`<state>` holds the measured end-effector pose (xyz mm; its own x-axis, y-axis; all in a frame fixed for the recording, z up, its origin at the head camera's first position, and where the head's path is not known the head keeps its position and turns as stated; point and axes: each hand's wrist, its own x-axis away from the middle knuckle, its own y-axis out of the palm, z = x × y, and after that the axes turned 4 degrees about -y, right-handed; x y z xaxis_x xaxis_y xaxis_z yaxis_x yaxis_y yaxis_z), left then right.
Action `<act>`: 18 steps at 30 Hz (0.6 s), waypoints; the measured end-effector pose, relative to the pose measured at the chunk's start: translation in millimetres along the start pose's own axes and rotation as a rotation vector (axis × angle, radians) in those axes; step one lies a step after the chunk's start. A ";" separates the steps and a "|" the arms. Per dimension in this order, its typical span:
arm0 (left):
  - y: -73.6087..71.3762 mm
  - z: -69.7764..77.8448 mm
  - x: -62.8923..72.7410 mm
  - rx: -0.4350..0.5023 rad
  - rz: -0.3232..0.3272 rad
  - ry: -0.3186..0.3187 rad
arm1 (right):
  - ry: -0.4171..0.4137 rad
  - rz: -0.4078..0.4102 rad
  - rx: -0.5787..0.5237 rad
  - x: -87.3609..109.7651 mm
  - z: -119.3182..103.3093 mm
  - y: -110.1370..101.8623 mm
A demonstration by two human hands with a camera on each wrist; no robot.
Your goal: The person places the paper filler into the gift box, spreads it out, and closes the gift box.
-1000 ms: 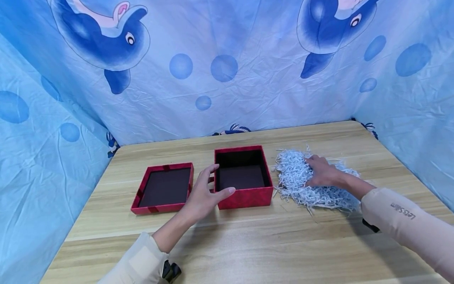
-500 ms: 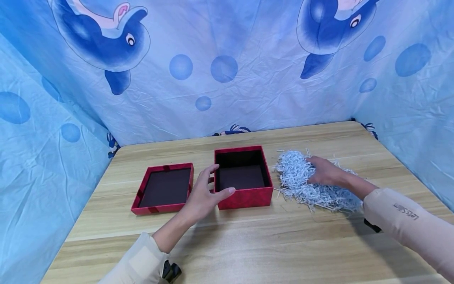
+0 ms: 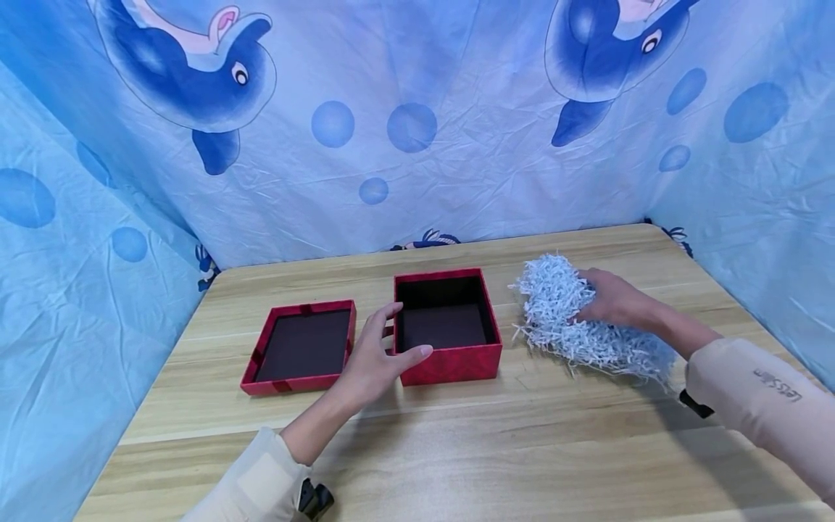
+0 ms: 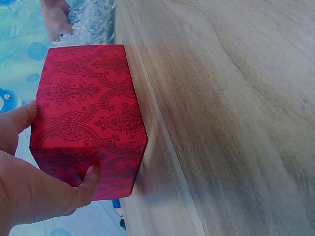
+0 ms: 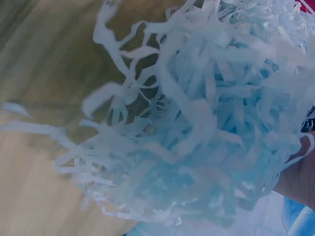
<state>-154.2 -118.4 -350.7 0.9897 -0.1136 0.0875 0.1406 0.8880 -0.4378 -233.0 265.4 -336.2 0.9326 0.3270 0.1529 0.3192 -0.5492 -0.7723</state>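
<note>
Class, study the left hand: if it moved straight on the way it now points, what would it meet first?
The left hand would most likely meet the red box, whose near left corner sits between thumb and fingers; whether they already touch it is hard to judge.

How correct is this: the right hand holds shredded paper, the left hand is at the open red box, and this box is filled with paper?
One point is wrong: the head view shows the open red box empty, not filled. The right hand does hold shredded paper, and the left hand is at the box.
</note>
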 end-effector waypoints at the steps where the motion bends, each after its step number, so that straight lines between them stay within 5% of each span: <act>1: 0.1 0.2 0.1 0.002 0.001 0.000 | -0.001 0.006 -0.006 0.9 -1.3 -3.2; 18: 0.7 2.0 1.5 0.017 -0.003 -0.008 | -0.044 0.048 -0.011 2.6 -16.4 -22.2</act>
<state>-152.7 -117.0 -349.1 0.9889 -0.1131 0.0964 0.1435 0.8949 -0.4225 -234.9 265.8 -308.5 0.9387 0.3334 0.0879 0.2759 -0.5735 -0.7713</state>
